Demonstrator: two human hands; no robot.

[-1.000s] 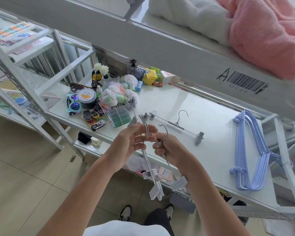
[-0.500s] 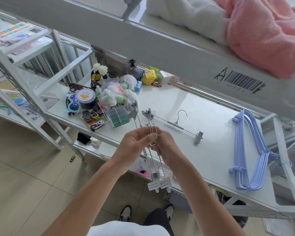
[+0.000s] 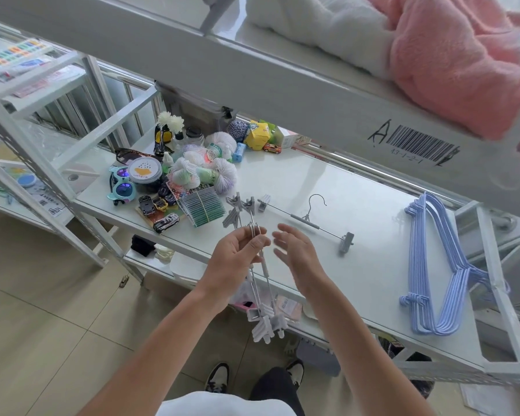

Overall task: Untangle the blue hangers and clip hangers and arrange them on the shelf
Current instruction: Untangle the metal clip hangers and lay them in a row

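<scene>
We see a white metal shelf [image 3: 327, 187] running across the view from left to far right, with a higher shelf board [image 3: 282, 94] crossing above it that carries a barcode label [image 3: 421, 145]. On that upper board lie a pink fleece blanket [image 3: 463, 61] and a white fleece blanket [image 3: 318, 22], touching each other.

Toward the right end of the shelf, a stack of blue hangers [image 3: 442, 265] lies flat and nested together, its hooks near the front edge. Near the back left corner sits a crowded heap of small goods [image 3: 192, 169]: yarn balls, sunglasses, toy cars, a round tin, all packed close.

In the middle of the shelf one clip hanger [image 3: 306, 219] lies alone, flat, its hook toward the back edge and a clip at each end.

In front of the shelf's front edge, our left hand [image 3: 237, 256] pinches a bunch of clip hangers [image 3: 260, 283] by their metal hooks, fingers curled round them; the bars hang steeply, with grey clips at top and bottom. Our right hand [image 3: 297, 253] floats just beside the bunch, fingers spread and relaxed, holding nothing and clear of the hangers.
</scene>
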